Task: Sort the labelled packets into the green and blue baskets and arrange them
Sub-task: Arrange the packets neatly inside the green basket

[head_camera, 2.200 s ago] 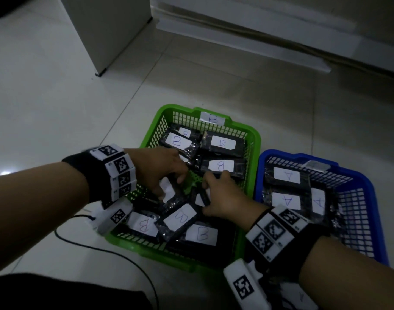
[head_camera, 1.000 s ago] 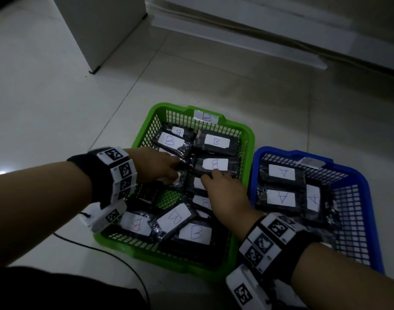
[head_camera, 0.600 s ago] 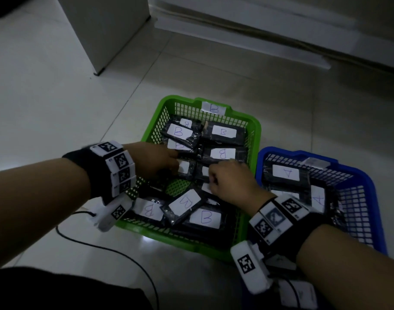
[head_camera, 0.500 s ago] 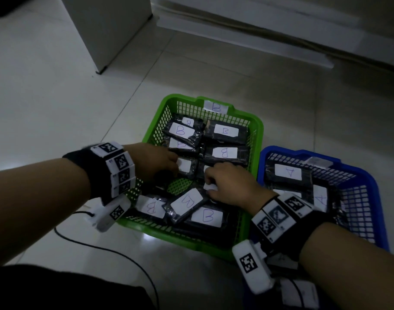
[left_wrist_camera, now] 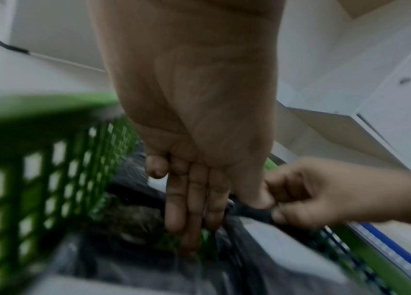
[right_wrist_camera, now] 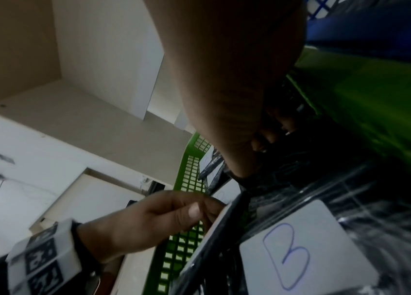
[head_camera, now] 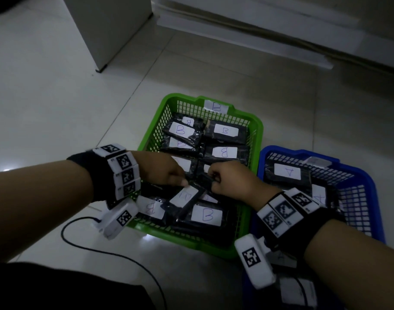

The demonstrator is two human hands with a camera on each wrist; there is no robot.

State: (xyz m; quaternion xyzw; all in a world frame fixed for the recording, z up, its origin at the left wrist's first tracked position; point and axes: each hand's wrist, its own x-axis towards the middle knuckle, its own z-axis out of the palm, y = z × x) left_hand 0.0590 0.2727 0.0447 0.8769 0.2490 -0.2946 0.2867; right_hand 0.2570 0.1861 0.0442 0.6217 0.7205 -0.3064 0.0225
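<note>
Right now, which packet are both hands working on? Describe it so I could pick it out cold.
Start at the green basket, left of the blue one. In its middle, between the left hand and right hand, sits a black packet. Unlike its flat neighbours, it lies tilted and askew, its white label turned diagonally.

Tiled floor (head_camera: 57, 90) under two baskets (head_camera: 256, 130)
</note>
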